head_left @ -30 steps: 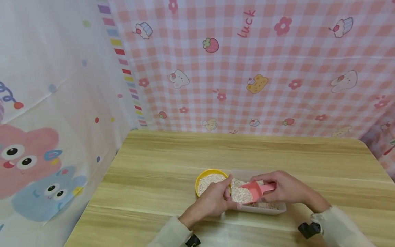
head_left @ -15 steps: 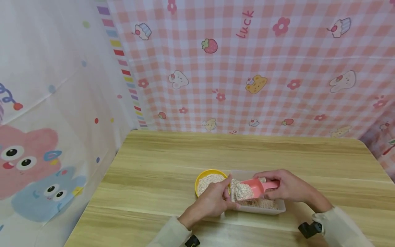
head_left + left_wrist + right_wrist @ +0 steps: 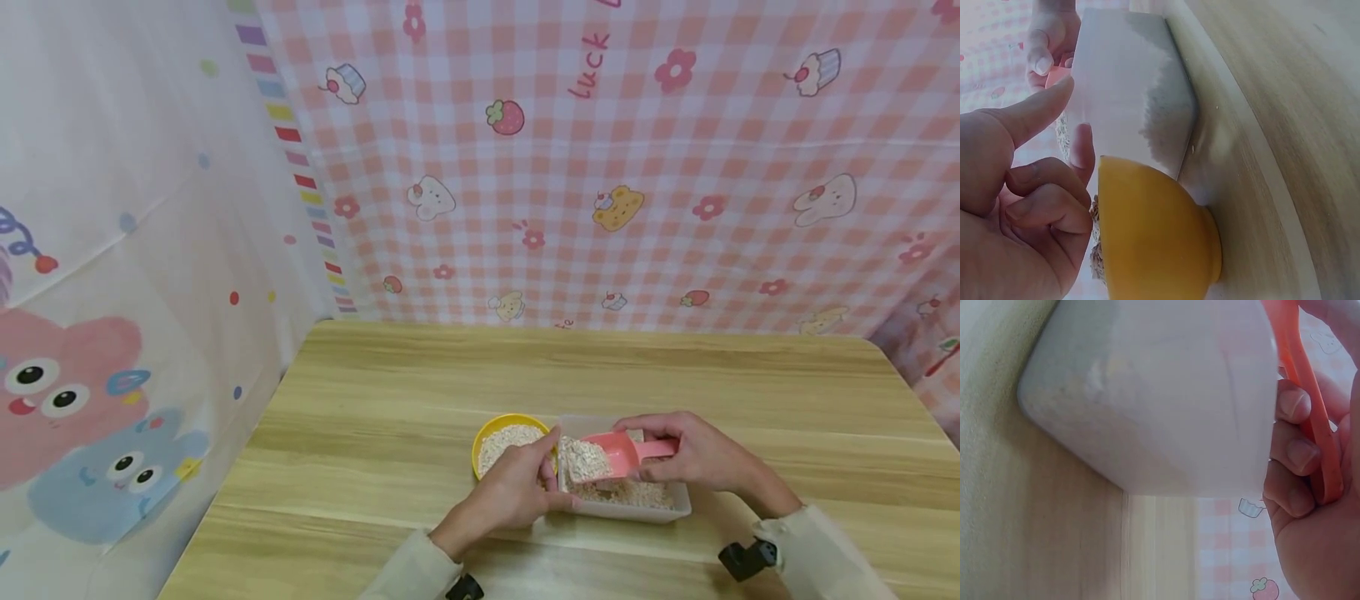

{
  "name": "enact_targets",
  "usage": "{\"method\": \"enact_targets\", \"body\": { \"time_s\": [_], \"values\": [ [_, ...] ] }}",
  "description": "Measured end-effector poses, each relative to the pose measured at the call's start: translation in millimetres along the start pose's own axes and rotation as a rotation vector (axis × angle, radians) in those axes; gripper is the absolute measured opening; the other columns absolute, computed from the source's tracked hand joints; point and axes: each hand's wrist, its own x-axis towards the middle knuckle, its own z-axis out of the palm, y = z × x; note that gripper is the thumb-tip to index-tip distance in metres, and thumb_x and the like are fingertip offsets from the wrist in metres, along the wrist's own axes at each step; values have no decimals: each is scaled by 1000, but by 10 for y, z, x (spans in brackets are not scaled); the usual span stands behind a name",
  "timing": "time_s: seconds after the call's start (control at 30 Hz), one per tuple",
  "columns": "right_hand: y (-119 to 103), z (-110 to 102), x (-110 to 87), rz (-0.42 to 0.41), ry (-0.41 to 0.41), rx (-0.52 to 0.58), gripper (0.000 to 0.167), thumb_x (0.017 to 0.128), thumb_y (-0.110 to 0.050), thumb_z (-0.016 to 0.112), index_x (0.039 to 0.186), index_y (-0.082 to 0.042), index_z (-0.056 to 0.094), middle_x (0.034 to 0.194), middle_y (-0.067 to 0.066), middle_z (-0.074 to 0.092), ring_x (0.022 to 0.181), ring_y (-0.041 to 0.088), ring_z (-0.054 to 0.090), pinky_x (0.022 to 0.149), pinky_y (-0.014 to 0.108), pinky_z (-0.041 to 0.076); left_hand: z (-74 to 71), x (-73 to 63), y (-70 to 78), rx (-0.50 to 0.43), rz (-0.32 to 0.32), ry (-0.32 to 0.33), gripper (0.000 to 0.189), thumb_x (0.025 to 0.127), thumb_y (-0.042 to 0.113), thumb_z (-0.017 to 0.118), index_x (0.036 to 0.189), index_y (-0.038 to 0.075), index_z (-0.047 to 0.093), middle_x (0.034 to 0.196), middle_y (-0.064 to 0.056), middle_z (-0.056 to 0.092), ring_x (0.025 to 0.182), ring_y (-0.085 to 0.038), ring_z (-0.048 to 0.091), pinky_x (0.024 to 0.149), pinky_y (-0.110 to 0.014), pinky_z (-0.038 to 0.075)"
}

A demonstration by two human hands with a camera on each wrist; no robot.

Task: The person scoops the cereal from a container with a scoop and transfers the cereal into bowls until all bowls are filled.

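A pink scoop heaped with oat flakes sits over the translucent plastic container. My right hand grips its handle, fingers bent round it in the right wrist view. Loose flakes cover the container floor under the scoop. My left hand is at the container's left end, thumb and a finger at its rim, the other fingers curled in the left wrist view. Close beside that end stands a yellow bowl filled with oat flakes, partly hidden by the left hand in the head view.
Bowl and container stand side by side on a wood-grain table. Behind the table hangs a pink checked cloth, and a white cartoon-printed cloth hangs at the left.
The right hand has drawn the scoop slightly right and up within the container. More of the container's floor shows below it. The left hand has stayed at the left end.
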Motion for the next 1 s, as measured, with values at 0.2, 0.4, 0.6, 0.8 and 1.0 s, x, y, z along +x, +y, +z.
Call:
{"method": "enact_targets", "body": {
  "time_s": [0.2,0.4,0.6,0.8,1.0],
  "values": [
    [7,8,10,9,8,8,48,87,-12,76,131,-1,60,73,-3,50,62,3,44,51,23,40,-19,-22,-21,36,-6,49,92,78,30,85,152,4,37,68,17,57,58,-1,49,72,-19,45],
    [15,17,16,2,21,-5,47,87,-12,76,130,-3,61,72,-3,50,61,4,43,50,23,39,-95,-52,-52,22,2,123,81,80,31,84,147,8,46,73,17,58,62,0,49,81,-23,46],
    [21,18,12,5,35,-5,46,87,-12,76,129,-4,62,72,-3,49,60,5,43,50,24,38,-193,-81,-104,-30,25,204,67,81,30,83,139,9,55,88,7,61,62,-4,44,59,-20,40],
    [28,21,1,-10,45,11,46,86,-11,76,129,-2,62,71,-4,48,57,4,41,48,25,37,-308,-138,-184,-43,16,247,63,83,33,81,137,12,56,98,1,62,70,-10,46,59,-20,38],
    [42,25,-11,-33,49,39,47,86,-8,76,130,-1,61,69,-5,46,55,5,38,46,26,37,-423,-203,-330,-48,-7,291,61,85,35,79,138,15,56,111,-4,60,88,-22,49,69,-25,40]
  ]
}}
